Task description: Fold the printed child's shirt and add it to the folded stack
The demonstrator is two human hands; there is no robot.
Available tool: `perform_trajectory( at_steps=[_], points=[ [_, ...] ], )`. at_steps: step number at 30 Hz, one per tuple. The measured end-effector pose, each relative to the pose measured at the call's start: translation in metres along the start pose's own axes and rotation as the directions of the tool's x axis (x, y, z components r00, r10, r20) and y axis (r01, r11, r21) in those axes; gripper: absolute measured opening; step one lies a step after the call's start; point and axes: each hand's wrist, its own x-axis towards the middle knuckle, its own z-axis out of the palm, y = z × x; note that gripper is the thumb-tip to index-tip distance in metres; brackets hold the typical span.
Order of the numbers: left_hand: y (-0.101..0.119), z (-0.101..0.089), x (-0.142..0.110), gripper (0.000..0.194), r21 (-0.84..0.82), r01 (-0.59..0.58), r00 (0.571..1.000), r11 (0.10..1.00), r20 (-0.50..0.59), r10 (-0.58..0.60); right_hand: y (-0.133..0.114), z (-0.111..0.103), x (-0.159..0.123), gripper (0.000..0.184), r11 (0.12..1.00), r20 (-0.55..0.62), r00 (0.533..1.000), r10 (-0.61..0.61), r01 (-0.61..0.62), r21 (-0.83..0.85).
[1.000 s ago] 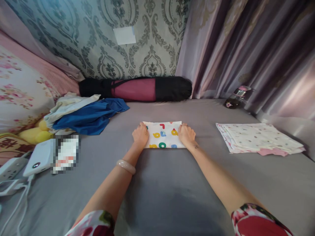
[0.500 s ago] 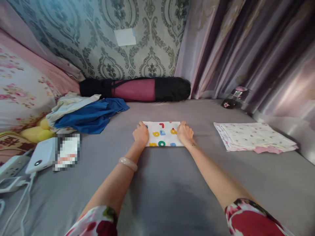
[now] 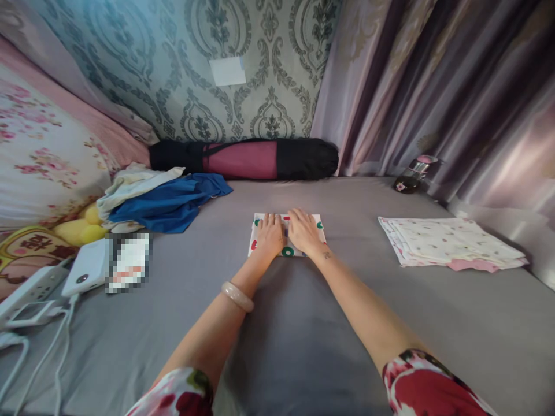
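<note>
Head view: left hand [image 3: 269,236] and right hand [image 3: 303,232] flat, fingers extended, on folded printed cloth [image 3: 287,252], inward of gray bedsheet's [image 3: 203,260] far edge; uneven pressure could skew the cloth's layers.

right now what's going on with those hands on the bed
A person's left hand and right hand lie flat, side by side, on a small folded white cloth with a colorful print, which rests on the gray sheet. Off to the right is a stack of folded, light patterned cloths. To the left, a blue garment lies crumpled. Neither hand touches either of those.
</note>
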Motion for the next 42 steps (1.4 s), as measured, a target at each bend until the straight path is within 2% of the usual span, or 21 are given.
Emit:
perform_trajectory(
  at_steps=[2,8,16,21,27,33,38,42],
  points=[
    [0.002,0.007,0.0,0.047,-0.003,-0.036,0.999,0.999,0.025,0.036,-0.004,0.011,-0.001,0.047,0.998,0.026,0.998,-0.052,0.051,0.028],
    [-0.008,0.028,0.001,0.051,-0.025,-0.092,0.996,0.995,0.011,0.092,0.002,0.032,-0.005,0.051,0.998,0.093,0.994,-0.056,0.051,0.047],
    [-0.005,0.022,0.0,0.051,-0.004,-0.031,0.997,1.0,0.069,0.032,0.002,0.029,-0.002,0.052,0.999,0.148,0.989,-0.025,0.019,0.043],
    [-0.01,0.023,0.002,0.053,-0.01,0.005,0.998,1.0,0.065,-0.004,0.002,0.029,-0.002,0.052,0.998,0.153,0.987,0.041,-0.047,0.035],
    [-0.018,0.024,0.004,0.058,-0.037,0.123,0.992,0.992,0.043,-0.121,0.01,0.03,-0.003,0.058,0.989,0.144,0.98,0.137,-0.142,0.028],
    [-0.031,0.022,0.004,0.061,-0.042,0.205,0.978,0.978,0.047,-0.203,0.024,0.026,-0.004,0.058,0.967,0.161,0.954,0.252,-0.256,0.001],
    [-0.045,0.022,0.004,0.063,-0.055,0.234,0.97,0.971,0.085,-0.229,0.039,0.025,-0.004,0.057,0.939,0.195,0.92,0.339,-0.343,-0.014],
    [-0.046,0.018,0.001,0.061,-0.054,0.218,0.974,0.974,0.08,-0.214,0.043,0.02,-0.007,0.056,0.932,0.167,0.917,0.362,-0.361,-0.039]
  ],
)
